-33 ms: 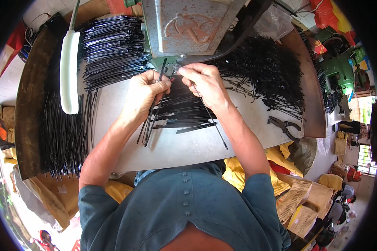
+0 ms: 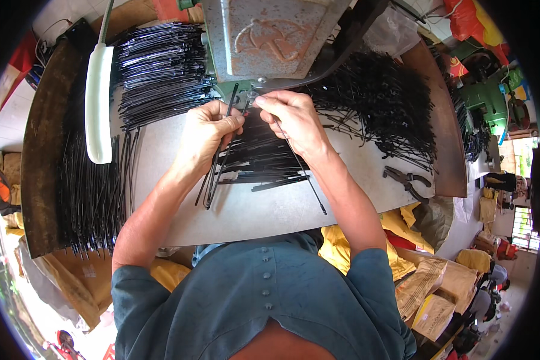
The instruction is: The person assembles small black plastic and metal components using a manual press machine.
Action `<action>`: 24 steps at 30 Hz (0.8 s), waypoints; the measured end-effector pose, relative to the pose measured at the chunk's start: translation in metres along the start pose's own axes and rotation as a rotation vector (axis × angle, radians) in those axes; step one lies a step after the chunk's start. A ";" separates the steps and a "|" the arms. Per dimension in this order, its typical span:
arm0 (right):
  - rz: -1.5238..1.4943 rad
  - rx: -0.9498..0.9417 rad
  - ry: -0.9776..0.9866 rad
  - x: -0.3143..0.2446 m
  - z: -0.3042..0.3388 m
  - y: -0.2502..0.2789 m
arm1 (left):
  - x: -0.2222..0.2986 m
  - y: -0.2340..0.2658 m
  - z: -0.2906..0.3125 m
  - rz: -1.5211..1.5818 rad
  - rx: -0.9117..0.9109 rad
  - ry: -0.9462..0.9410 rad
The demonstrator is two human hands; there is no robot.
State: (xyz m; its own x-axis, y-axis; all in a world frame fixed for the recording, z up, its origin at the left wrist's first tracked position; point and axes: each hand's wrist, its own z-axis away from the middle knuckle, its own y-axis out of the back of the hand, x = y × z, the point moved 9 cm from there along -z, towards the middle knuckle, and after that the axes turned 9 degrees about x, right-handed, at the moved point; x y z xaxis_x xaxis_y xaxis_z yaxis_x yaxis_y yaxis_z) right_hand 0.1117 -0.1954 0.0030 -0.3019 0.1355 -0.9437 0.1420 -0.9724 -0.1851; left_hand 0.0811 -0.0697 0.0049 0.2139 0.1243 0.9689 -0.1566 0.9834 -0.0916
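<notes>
My left hand (image 2: 216, 127) is closed round a few thin black umbrella ribs (image 2: 212, 180). Their upper ends stick out above my thumb, and their lower ends slant down over the metal tabletop (image 2: 168, 210). Just to the right, my right hand (image 2: 294, 120) pinches another thin black rib (image 2: 299, 159), whose long end hangs down beside my right wrist. Both sets of fingertips meet close under the head of a grey-green press machine (image 2: 270, 42). What exactly sits between the fingertips is too small to make out. Behind my hands lies a loose pile of black ribs (image 2: 264, 156).
Stacked ribs (image 2: 162, 72) lie at the back left, with another bundle (image 2: 93, 192) along the left side. A tangled heap (image 2: 378, 102) fills the right. Pliers (image 2: 408, 182) rest near the right edge. A white lamp (image 2: 99, 105) hangs over the left. A raised metal rim (image 2: 41, 162) borders the table.
</notes>
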 end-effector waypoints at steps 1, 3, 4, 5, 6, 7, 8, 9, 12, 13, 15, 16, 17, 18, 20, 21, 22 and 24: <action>-0.026 -0.014 -0.026 0.002 0.000 -0.001 | 0.001 0.000 0.000 -0.022 -0.003 -0.003; -0.053 -0.026 -0.052 0.003 0.001 0.000 | 0.003 0.002 0.000 -0.045 -0.008 -0.005; -0.059 -0.037 -0.085 0.005 0.003 0.000 | 0.003 0.003 0.001 -0.062 -0.030 0.013; -0.065 -0.049 -0.119 0.007 0.005 -0.001 | 0.002 0.004 0.001 -0.079 -0.052 0.031; -0.066 -0.048 -0.118 0.008 0.007 -0.001 | 0.002 0.005 0.002 -0.074 -0.067 0.041; -0.073 -0.044 -0.083 0.005 0.009 -0.001 | 0.003 0.004 0.003 -0.075 -0.069 0.042; -0.080 -0.041 -0.048 0.003 0.011 -0.001 | 0.004 0.002 0.005 -0.048 -0.072 0.050; -0.081 -0.039 -0.049 0.004 0.011 -0.002 | 0.004 0.000 0.006 -0.021 -0.075 0.057; -0.122 -0.017 0.010 0.000 0.008 -0.006 | 0.000 -0.004 0.003 0.018 -0.058 0.053; -0.140 -0.008 0.040 0.001 0.007 -0.005 | 0.000 -0.005 0.002 0.049 -0.049 0.046; -0.159 0.001 0.073 0.000 0.005 -0.007 | -0.004 -0.008 0.000 0.049 -0.044 0.053; -0.161 0.017 0.076 0.001 0.005 -0.007 | -0.007 -0.008 -0.001 0.063 -0.031 0.049; -0.163 0.034 0.080 0.001 0.005 -0.007 | -0.008 -0.007 -0.002 0.078 -0.017 0.045; -0.158 0.045 0.079 0.003 0.005 -0.006 | -0.009 -0.008 -0.002 0.082 -0.022 0.049; -0.147 0.050 0.087 0.002 0.005 -0.007 | -0.011 -0.008 -0.002 0.094 -0.012 0.041; -0.137 0.055 0.096 0.002 0.005 -0.007 | -0.010 -0.007 -0.002 0.105 -0.002 0.032; -0.137 0.055 0.095 0.002 0.004 -0.008 | -0.010 -0.008 -0.002 0.105 -0.002 0.033; -0.155 0.069 0.103 0.000 0.004 -0.008 | -0.005 -0.009 -0.002 0.108 0.004 -0.002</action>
State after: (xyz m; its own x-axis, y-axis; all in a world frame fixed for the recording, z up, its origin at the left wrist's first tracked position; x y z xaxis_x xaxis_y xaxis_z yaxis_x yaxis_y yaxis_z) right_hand 0.1070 -0.1884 0.0050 -0.2161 0.2996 -0.9293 0.0351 -0.9488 -0.3140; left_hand 0.0829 -0.0785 0.0004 0.1937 0.2294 0.9539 -0.1821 0.9638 -0.1948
